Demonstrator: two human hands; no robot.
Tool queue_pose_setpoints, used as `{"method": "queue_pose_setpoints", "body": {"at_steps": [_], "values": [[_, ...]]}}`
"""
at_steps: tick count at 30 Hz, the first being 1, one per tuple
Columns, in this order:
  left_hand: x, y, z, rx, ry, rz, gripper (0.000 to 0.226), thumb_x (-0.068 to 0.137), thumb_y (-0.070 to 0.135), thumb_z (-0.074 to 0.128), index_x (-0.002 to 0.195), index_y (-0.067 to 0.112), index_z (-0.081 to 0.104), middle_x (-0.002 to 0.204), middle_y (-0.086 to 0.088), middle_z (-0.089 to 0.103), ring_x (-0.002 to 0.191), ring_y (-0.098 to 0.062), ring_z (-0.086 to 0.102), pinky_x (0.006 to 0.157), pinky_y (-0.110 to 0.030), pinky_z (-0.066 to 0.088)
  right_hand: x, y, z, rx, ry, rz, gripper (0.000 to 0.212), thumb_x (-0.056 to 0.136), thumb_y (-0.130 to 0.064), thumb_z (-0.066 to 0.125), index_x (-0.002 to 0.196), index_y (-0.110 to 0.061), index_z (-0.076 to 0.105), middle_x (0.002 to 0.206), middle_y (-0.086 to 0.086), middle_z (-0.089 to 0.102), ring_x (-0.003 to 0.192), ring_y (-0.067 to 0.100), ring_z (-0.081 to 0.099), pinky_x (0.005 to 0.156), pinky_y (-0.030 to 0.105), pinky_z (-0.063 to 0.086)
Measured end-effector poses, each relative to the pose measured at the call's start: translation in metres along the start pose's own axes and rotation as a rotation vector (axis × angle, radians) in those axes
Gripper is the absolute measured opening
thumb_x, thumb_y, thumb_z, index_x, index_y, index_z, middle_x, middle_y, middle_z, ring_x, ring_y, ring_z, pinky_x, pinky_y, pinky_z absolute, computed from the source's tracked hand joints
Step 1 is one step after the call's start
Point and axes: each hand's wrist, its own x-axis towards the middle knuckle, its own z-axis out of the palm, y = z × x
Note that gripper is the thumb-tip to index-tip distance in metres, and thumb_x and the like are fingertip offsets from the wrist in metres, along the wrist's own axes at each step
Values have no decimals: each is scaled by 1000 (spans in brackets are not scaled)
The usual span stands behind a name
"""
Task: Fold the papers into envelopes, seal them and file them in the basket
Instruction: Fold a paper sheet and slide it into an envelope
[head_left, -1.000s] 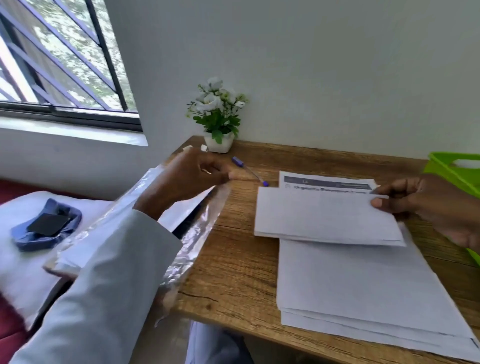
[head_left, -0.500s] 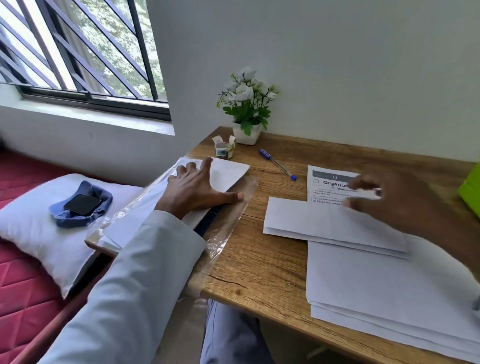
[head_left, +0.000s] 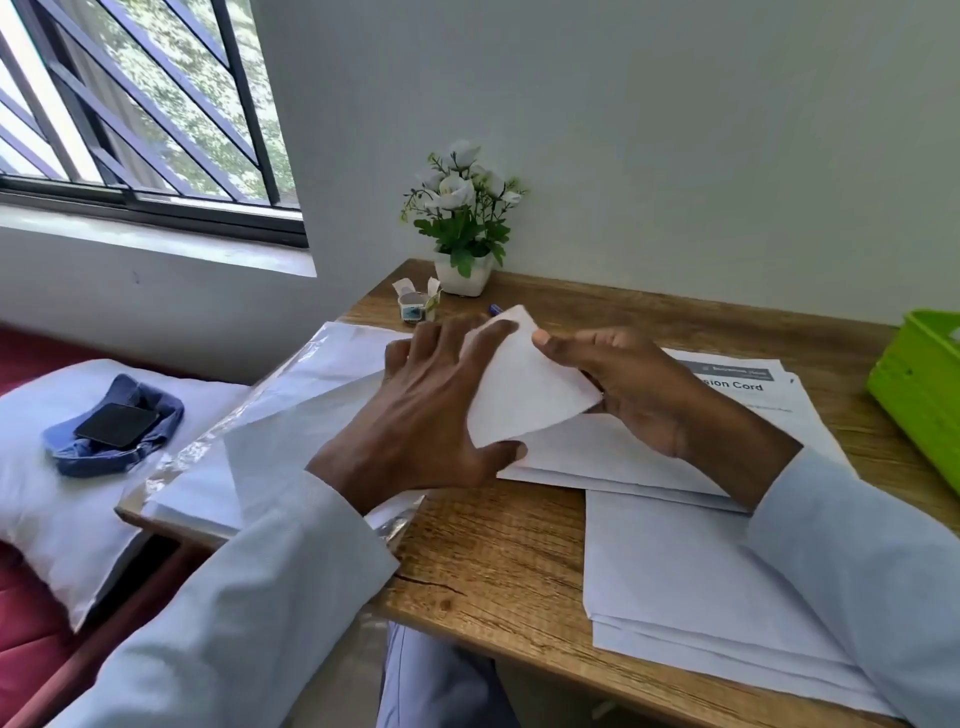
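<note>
Both hands hold a white envelope (head_left: 524, 387) tilted up above the wooden desk (head_left: 498, 551). My left hand (head_left: 426, 415) grips its left edge and lower corner. My right hand (head_left: 634, 389) pinches its right side, thumb on top. Under the hands lies a folded white paper (head_left: 597, 467). A stack of blank sheets (head_left: 691, 592) sits at the front right, and a printed sheet (head_left: 748, 382) lies behind my right hand. A pack of white envelopes in clear plastic wrap (head_left: 291, 415) overhangs the desk's left edge. The green basket (head_left: 919, 395) stands at the far right, partly cut off.
A small white pot of flowers (head_left: 465, 228) stands at the back against the wall, with a small open tape or glue box (head_left: 415, 306) and a blue pen tip (head_left: 493, 309) nearby. Left of the desk, a white pillow (head_left: 57, 467) carries a blue cloth and a phone (head_left: 117, 423).
My left hand left the wrapped pack with an envelope and moved right. My right hand came off the folded paper and met it, so both now hold the envelope.
</note>
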Motion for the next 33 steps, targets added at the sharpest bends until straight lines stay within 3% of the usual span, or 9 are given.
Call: {"method": "queue_pose_setpoints", "body": {"at_steps": [5, 8, 11, 15, 22, 26, 29, 33], "values": [[18, 18, -12, 71, 42, 228, 111, 65, 70, 64, 152, 24, 14, 150, -7, 27, 131, -27, 27, 110, -50, 27, -18, -1, -31, 252, -22, 6, 34, 81, -14, 73, 114, -7, 69, 106, 9, 75, 98, 25, 71, 84, 34, 58], [35, 23, -17, 100, -21, 316, 110, 66, 68, 64, 152, 26, 10, 150, -7, 27, 130, -26, 27, 109, -44, 24, -33, 3, -52, 367, -11, -14, 46, 75, -12, 74, 120, -6, 66, 114, 11, 73, 107, 28, 68, 90, 39, 57], [49, 28, -9, 92, -120, 362, 113, 67, 73, 63, 152, 30, 2, 152, -4, 21, 131, -22, 23, 111, -45, 20, -45, 13, -69, 427, 46, -22, 49, 71, -10, 74, 120, -8, 66, 113, 10, 73, 106, 27, 69, 86, 39, 59], [57, 43, 4, -73, -283, 277, 124, 57, 84, 65, 145, 43, -13, 154, 14, 8, 138, -16, 15, 116, -45, 17, -52, 28, -74, 347, 98, -9, 49, 70, -9, 78, 118, -5, 67, 110, 10, 75, 103, 25, 71, 86, 37, 59], [70, 63, 27, -125, -205, 293, 126, 53, 86, 61, 149, 36, -4, 151, 8, 16, 135, -19, 21, 116, -60, 16, -55, 33, -70, 122, 391, -100, 40, 69, -7, 85, 105, -6, 67, 95, 6, 76, 85, 17, 74, 64, 30, 60], [71, 59, 36, -88, -202, 284, 125, 54, 88, 57, 149, 36, -5, 149, 9, 16, 133, -19, 20, 113, -64, 17, -53, 34, -75, 122, 396, -94, 30, 74, -12, 83, 98, -4, 68, 90, 7, 76, 76, 16, 74, 55, 25, 55], [71, 57, 42, -95, -184, 272, 124, 56, 89, 54, 150, 35, -5, 152, 6, 17, 136, -21, 21, 112, -67, 17, -54, 34, -80, 170, 262, -62, 32, 80, -21, 78, 104, -2, 68, 94, 5, 75, 81, 15, 69, 63, 25, 54], [70, 56, 48, -135, -175, 237, 120, 58, 88, 53, 150, 35, -5, 155, 6, 14, 140, -22, 19, 113, -68, 13, -55, 36, -84, 42, 134, 1, 46, 85, -56, 62, 107, -18, 75, 113, 6, 71, 90, 21, 63, 78, 34, 55]]}}
